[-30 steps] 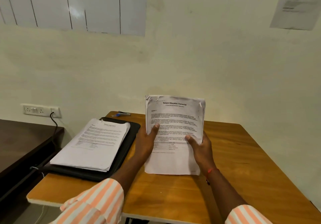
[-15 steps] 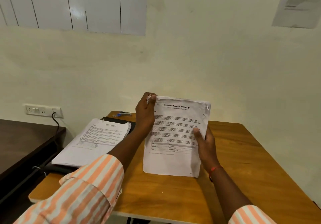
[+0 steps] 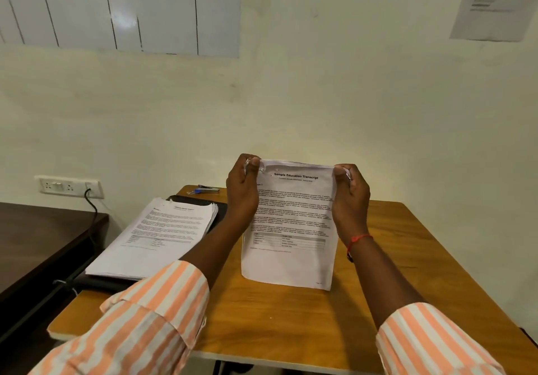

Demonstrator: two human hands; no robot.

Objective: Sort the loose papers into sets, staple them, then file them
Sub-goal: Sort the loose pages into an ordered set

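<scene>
I hold a set of printed papers [image 3: 291, 223] upright over the wooden table [image 3: 291, 316], its bottom edge near the tabletop. The top sheet is headed "Sample Education Transcript". My left hand [image 3: 243, 191] pinches the top left corner and my right hand [image 3: 350, 197] pinches the top right corner. A second stack of papers [image 3: 157, 237] lies on a black folder [image 3: 221, 208] at the table's left side. A stapler [image 3: 208, 189] with a blue part lies at the far edge, behind the folder.
A dark desk [image 3: 43, 235] stands to the left, lower than the table. A wall socket [image 3: 68, 186] with a black cable plugged in sits above it. The wall is close behind the table, with a whiteboard [image 3: 116, 7] and a pinned sheet [image 3: 495, 2].
Both hands have climbed from the sides of the held papers to the top corners, the left first, then the right. The papers stand a little more upright.
</scene>
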